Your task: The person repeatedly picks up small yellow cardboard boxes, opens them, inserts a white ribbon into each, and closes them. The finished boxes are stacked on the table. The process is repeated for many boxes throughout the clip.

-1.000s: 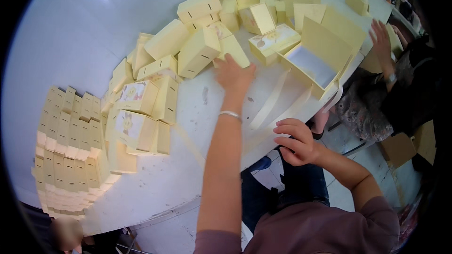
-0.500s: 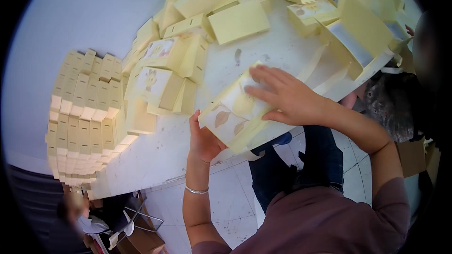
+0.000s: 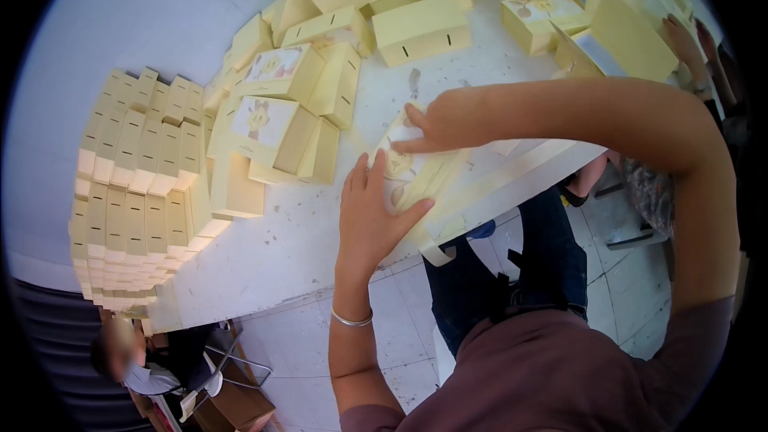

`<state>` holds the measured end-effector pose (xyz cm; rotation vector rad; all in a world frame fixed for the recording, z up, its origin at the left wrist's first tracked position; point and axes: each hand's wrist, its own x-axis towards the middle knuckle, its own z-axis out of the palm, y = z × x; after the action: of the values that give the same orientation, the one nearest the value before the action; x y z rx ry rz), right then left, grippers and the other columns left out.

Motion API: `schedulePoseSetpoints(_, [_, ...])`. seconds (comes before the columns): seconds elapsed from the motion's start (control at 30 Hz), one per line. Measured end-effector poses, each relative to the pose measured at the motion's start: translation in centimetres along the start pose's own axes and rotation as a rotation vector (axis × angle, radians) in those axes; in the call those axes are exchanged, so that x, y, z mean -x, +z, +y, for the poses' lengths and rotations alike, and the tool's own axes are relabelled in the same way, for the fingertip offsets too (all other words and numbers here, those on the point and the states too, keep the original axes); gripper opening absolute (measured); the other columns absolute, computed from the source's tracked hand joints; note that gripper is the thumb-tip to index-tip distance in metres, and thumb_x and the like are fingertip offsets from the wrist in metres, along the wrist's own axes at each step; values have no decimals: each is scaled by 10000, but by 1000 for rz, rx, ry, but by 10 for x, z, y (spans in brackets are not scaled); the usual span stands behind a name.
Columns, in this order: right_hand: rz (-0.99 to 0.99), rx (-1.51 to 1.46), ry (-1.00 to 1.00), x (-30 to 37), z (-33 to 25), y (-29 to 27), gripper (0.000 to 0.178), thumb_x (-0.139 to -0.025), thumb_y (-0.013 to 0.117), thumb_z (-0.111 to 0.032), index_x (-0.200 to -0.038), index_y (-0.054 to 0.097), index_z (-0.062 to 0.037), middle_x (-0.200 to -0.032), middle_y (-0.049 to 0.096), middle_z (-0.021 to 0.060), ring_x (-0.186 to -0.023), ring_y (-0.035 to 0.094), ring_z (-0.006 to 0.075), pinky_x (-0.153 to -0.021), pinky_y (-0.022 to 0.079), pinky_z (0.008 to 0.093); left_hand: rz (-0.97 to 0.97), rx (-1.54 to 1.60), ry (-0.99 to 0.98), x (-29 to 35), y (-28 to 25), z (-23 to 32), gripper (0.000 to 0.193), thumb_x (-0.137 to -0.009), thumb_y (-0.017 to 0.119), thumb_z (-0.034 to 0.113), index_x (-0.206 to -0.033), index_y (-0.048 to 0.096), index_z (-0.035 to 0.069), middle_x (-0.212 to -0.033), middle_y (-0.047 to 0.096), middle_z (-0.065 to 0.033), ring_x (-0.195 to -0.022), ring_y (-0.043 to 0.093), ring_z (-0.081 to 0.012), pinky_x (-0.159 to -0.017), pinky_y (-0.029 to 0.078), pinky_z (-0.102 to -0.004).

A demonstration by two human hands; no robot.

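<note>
A pale yellow box (image 3: pixel 398 164) with a printed picture on its white top lies slanted on the table near its front edge. My left hand (image 3: pixel 370 212) rests over its near end, fingers along the left side and thumb spread toward the right side. At the far end my right hand (image 3: pixel 444 120) touches the top, its visible fingers stretched apart and my forearm reaching across from the right. Beside the box's near end, a pale strip (image 3: pixel 437 253) hangs over the table edge. Both hands hide part of the box.
Similar yellow boxes (image 3: pixel 276 128) lie piled left and beyond; a tall stack (image 3: pixel 132 192) stands at the far left. An opened box (image 3: pixel 608 44) lies at the right, near another person's hands (image 3: pixel 692 48). Another person (image 3: pixel 152 356) is at lower left, by a metal-framed chair (image 3: pixel 240 360).
My right hand has turned, with its elbow swung up and outward. My left hand has moved from the box's near corner onto its top. The box has shifted left and turned more steeply.
</note>
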<state>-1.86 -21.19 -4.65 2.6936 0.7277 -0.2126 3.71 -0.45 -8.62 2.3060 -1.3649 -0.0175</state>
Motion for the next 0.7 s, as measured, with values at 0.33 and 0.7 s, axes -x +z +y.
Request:
schedulePoseSetpoints(0.33, [320, -564, 833, -30, -8, 6, 353, -802, 516, -249, -1033, 503, 17, -1000, 530, 173, -937, 522, 351, -822, 386, 475, -253, 3, -345, -43, -38, 5, 386, -878, 465, 318, -898, 557, -56, -670, 577, -181, -648, 602, -266, -592, 473, -358])
schedulePoseSetpoints(0.7, [1170, -1788, 579, -42, -11, 52, 465, -838, 460, -484, -922, 530, -32, -946, 522, 61, -1015, 476, 207, -945, 299, 373, -256, 1440, -710, 9, -27, -37, 372, -862, 456, 187, -1139, 450, -62, -1019, 579, -151, -858, 614, -237, -652, 554, -358])
